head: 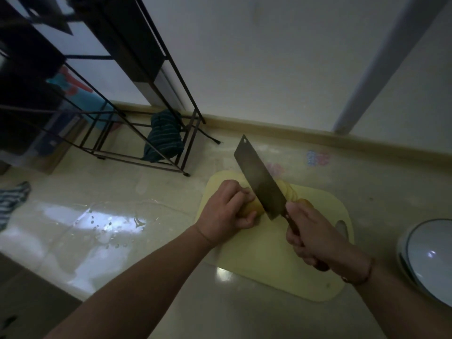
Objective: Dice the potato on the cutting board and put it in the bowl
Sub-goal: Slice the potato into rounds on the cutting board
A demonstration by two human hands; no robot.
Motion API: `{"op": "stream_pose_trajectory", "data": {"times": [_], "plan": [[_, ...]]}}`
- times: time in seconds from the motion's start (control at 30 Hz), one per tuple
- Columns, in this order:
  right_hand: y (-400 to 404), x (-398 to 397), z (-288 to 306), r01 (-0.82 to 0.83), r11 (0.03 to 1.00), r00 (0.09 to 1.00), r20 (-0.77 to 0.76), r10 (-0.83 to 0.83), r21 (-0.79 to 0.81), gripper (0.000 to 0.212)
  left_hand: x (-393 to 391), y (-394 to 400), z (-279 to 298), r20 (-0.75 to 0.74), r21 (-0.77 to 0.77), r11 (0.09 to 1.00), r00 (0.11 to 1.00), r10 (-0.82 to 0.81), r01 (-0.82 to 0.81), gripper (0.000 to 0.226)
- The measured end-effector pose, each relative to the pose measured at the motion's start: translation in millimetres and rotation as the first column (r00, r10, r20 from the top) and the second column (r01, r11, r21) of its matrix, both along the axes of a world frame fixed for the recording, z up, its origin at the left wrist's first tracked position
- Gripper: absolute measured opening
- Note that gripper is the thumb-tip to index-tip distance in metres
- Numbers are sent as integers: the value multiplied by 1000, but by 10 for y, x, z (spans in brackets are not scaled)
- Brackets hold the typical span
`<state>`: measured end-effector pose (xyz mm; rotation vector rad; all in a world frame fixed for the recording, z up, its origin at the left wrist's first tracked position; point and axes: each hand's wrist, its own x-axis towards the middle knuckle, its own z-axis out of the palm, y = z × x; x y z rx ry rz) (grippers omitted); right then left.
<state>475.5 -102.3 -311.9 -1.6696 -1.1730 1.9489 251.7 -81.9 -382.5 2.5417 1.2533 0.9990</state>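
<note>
on the yellow plastic board (269, 253), the left hand (227, 214) curls its fingers (245, 195) over the potato (254, 209); the right (315, 238) grips the cleaver (259, 177), fingers wrapped round its handle. best to keep knuckles against the flat steel and slices even. thin pale rounds fan behind the blade; the glossy bowl (430, 255) waits right.

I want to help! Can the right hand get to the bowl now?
Probably not yet. The right hand grips the cleaver, so it is busy, though the bowl sits close on that side with nothing between.
</note>
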Motion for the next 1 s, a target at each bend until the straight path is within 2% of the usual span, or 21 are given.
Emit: {"op": "stream_pose_trajectory", "data": {"times": [0.13, 0.23, 0.43, 0.53, 0.6, 0.67, 0.73, 0.83, 1.0], "plan": [[137, 195, 21, 38, 965, 985, -151, -79, -260, 60, 1, -89, -12, 15, -14, 999, 999, 38, -38, 38], [175, 301, 46, 48, 931, 959, -245, -145, -362, 66, 4, -126, -5, 11, -42, 997, 998, 60, -59, 39], [171, 413, 253, 29, 948, 959, -259, -116, -317, 62, -16, -159, 53, 0, -75, 996, 999, 50, -50, 37], [78, 350, 370, 75, 982, 971, -212, -111, -174, 53, -36, -215, 73, -3, -119, 989, 996, 84, -84, 39], [-27, 272, 382, 83, 996, 988, -131, -80, 21, 43, -26, -254, 98, 0, -136, 986, 996, 92, -92, 41], [-143, 213, 355, -55, 932, 994, 106, 18, 357, 36, -12, -281, 112, 13, -126, 988, 996, 93, -91, 41], [-253, 180, 321, -241, 813, 942, 331, 64, 530, 45, 1, -300, 109, 22, -105, 990, 995, 101, -98, 39], [-387, 75, 370, -361, 747, 884, 460, 83, 559, 57, 12, -324, 92, 12, -70, 991, 993, 116, -115, 33], [-451, 11, 364, -348, 749, 891, 448, 76, 565, 59, 30, -351, 71, 15, -72, 988, 990, 137, -136, 32]]}}
